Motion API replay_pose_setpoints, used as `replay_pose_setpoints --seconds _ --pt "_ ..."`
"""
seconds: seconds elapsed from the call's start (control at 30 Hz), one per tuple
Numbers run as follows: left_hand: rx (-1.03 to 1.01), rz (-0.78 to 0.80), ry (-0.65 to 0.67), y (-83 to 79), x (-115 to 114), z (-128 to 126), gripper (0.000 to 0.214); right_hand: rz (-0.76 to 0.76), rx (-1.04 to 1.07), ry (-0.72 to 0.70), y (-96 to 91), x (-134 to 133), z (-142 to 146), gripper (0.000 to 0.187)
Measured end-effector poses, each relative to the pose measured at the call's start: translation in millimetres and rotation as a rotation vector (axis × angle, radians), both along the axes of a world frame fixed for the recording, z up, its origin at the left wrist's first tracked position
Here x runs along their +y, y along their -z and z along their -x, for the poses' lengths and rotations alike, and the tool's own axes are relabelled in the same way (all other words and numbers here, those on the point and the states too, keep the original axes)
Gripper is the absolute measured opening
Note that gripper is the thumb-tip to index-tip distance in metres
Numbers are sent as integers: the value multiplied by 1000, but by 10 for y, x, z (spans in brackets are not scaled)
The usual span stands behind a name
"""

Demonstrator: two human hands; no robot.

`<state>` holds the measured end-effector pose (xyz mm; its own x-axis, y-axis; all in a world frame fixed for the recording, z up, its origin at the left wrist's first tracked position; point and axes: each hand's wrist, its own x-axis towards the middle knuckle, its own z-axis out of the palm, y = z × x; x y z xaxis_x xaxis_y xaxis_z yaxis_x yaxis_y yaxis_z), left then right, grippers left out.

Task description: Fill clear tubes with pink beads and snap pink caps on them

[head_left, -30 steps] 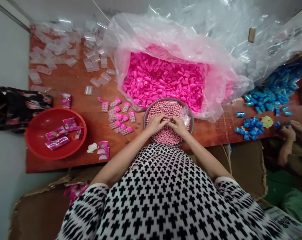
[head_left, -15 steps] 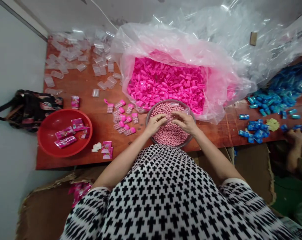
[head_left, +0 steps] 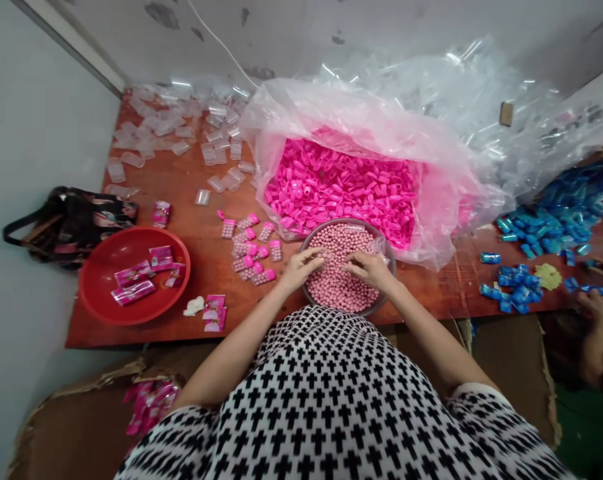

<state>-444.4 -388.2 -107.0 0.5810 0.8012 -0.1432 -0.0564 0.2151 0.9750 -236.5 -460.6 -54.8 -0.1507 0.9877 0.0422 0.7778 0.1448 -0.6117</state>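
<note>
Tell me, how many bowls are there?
2. A red bowl holding pink packets sits at the left; a grey bowl of pink balls sits in the middle. Others may hide under the plastic bag.

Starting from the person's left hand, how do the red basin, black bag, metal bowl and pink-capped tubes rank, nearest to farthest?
1. Metal bowl: the left hand reaches into it.
2. Pink-capped tubes: just left of it.
3. Red basin: farther left.
4. Black bag: farthest left, beyond the table.
</note>
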Motion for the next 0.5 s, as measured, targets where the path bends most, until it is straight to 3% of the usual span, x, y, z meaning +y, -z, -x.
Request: replay_pose_setpoints --seconds 0.1,0.23,0.37,0.5 --pt "-77 94 -95 64 -26 121 48 15 -119 53 -33 297 -75 30" --pt "-119 154 -147 99 -61 174 44 -40 -184 203 -69 993 -137 24" --pt "-112 132 -217 42 -27 195 43 28 -319 196 4 1662 -6 22" --pt "-82 113 -271 -25 39 259 42 8 -487 155 110 2043 249 28"
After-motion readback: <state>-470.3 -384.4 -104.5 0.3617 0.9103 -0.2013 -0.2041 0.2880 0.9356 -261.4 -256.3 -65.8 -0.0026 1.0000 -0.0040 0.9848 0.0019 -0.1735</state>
